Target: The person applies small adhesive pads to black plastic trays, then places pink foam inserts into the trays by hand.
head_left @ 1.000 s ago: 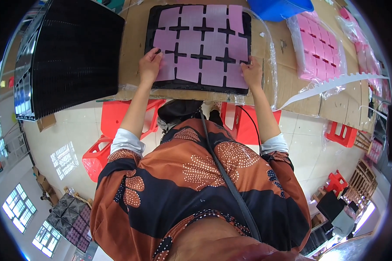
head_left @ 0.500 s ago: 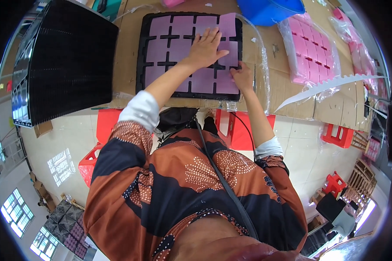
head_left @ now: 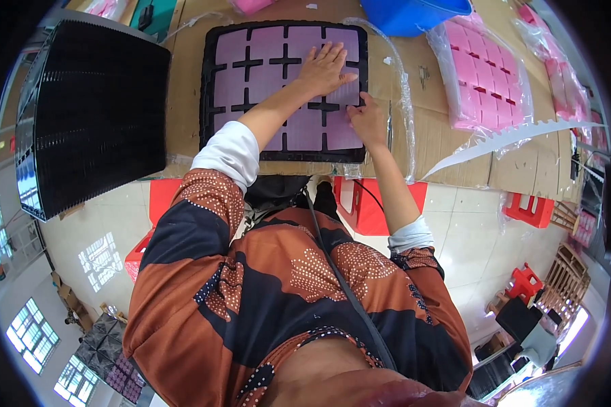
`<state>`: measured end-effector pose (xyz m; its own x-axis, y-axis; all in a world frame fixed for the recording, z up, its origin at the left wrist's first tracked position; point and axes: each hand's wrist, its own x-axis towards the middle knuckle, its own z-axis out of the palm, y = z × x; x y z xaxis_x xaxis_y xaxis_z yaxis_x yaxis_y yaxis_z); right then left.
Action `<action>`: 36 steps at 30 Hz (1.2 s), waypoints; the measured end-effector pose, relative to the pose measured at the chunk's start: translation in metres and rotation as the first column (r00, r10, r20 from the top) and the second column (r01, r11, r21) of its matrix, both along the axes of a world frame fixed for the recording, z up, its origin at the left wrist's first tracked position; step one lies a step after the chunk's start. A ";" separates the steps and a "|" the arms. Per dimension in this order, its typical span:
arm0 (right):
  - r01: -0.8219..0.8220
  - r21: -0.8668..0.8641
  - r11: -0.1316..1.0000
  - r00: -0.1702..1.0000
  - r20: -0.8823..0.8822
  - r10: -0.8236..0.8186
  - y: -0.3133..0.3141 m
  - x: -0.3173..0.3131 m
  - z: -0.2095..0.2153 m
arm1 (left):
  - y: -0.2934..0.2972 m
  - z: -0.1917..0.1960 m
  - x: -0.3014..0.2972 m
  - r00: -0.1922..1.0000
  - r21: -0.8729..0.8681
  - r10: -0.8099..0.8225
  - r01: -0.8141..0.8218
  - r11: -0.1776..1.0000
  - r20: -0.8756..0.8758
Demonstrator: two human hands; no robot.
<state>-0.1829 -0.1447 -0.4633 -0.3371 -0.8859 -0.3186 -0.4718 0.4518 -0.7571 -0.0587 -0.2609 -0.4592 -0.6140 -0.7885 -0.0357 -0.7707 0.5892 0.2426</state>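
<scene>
A person leans over a cardboard-covered surface (head_left: pixel 183 102), left hand (head_left: pixel 322 68) flat with fingers spread on a black tray (head_left: pixel 210 81) of pink squares, right hand (head_left: pixel 366 121) pinching one square's edge; pressing evenly should seat them.

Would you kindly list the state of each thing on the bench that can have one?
Black tray: flat on the cardboard, cells filled with pink squares.
Left hand: fingers spread, pressing flat on the squares.
Right hand: fingers on a square near the tray's right edge.
Bagged pink sheets: wrapped in clear plastic, untouched.
Blue tub: upright; contents not visible.
</scene>
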 end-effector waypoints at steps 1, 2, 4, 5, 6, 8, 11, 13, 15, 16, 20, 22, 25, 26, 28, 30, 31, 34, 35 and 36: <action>0.000 -0.003 1.000 1.000 -0.014 0.000 0.000 0.001 0.000 | 0.000 0.000 0.001 1.000 0.001 0.001 -0.001 1.000 0.001; -0.001 -0.003 1.000 1.000 -0.013 0.001 -0.001 0.001 0.001 | -0.001 0.000 0.003 1.000 0.010 0.007 -0.007 1.000 -0.006; -0.024 0.002 1.000 1.000 -0.017 0.024 0.000 0.003 0.005 | -0.001 0.000 0.005 1.000 0.022 0.016 -0.016 1.000 -0.012; -0.027 0.003 1.000 0.999 -0.017 0.027 -0.001 0.003 0.003 | -0.001 -0.001 0.006 1.000 0.025 0.023 -0.023 0.999 0.006; -0.031 0.005 0.999 0.999 -0.012 0.031 -0.001 0.004 0.001 | 0.000 0.000 0.006 0.999 0.028 0.027 -0.027 0.999 0.021; -0.036 0.007 0.999 0.999 -0.009 0.036 -0.001 0.003 -0.002 | -0.001 -0.005 0.005 1.000 0.026 0.025 -0.026 0.999 0.011; -0.062 -0.016 0.998 0.998 -0.025 0.062 -0.003 0.006 0.004 | -0.001 -0.005 0.007 1.000 0.028 0.028 -0.028 0.999 0.006; -0.064 -0.002 0.998 0.997 -0.044 0.064 -0.005 0.007 0.002 | -0.002 -0.005 0.007 0.999 0.030 0.033 -0.033 0.999 0.008; -0.055 0.000 0.998 0.997 -0.045 0.055 -0.003 0.006 0.003 | -0.002 -0.005 0.006 1.000 0.034 0.028 -0.027 0.999 -0.003; -0.045 0.001 0.999 0.998 -0.046 0.045 -0.002 0.006 0.004 | -0.002 -0.005 0.006 1.000 0.035 0.029 -0.029 0.999 -0.003; -0.028 0.004 1.000 1.000 -0.012 0.028 0.002 0.002 0.003 | 0.000 -0.004 0.002 0.999 0.040 0.033 -0.033 0.999 -0.014; -0.067 0.018 0.998 0.972 -0.223 0.069 0.003 0.008 0.020 | 0.000 -0.004 0.006 0.999 0.040 0.045 -0.044 0.998 -0.018; -0.101 0.057 0.993 0.914 -0.388 0.115 0.004 0.012 0.057 | 0.002 0.001 0.014 0.998 0.044 0.048 -0.047 0.998 -0.029; -0.112 0.055 0.992 0.914 -0.385 0.125 0.001 0.010 0.054 | 0.004 0.003 0.020 0.996 0.020 0.046 -0.044 0.999 -0.073; -0.314 -0.297 0.902 0.742 -0.669 0.038 -0.009 -0.001 0.045 | 0.010 0.010 0.029 0.992 -0.006 0.042 -0.043 0.999 -0.117; -0.387 -0.337 0.858 0.748 -0.659 0.079 -0.029 0.000 0.040 | 0.014 0.019 0.052 0.973 -0.078 0.074 -0.093 0.993 -0.220; -0.456 -0.368 0.810 0.744 -0.657 0.121 -0.042 0.001 0.036 | 0.014 0.018 0.066 0.974 -0.078 0.088 -0.106 0.991 -0.207; -0.547 -0.335 0.768 0.682 -0.710 0.176 -0.073 0.005 0.012 | 0.012 0.013 0.113 0.968 -0.148 0.158 -0.188 0.971 -0.194; -0.551 -0.261 0.792 0.620 -0.764 0.179 -0.079 0.002 0.002 | 0.011 0.013 0.125 0.970 -0.135 0.197 -0.216 0.967 -0.141; -0.566 -0.268 0.779 0.621 -0.760 0.190 -0.084 0.003 0.002 | 0.011 0.013 0.139 0.966 -0.122 0.244 -0.253 0.960 -0.084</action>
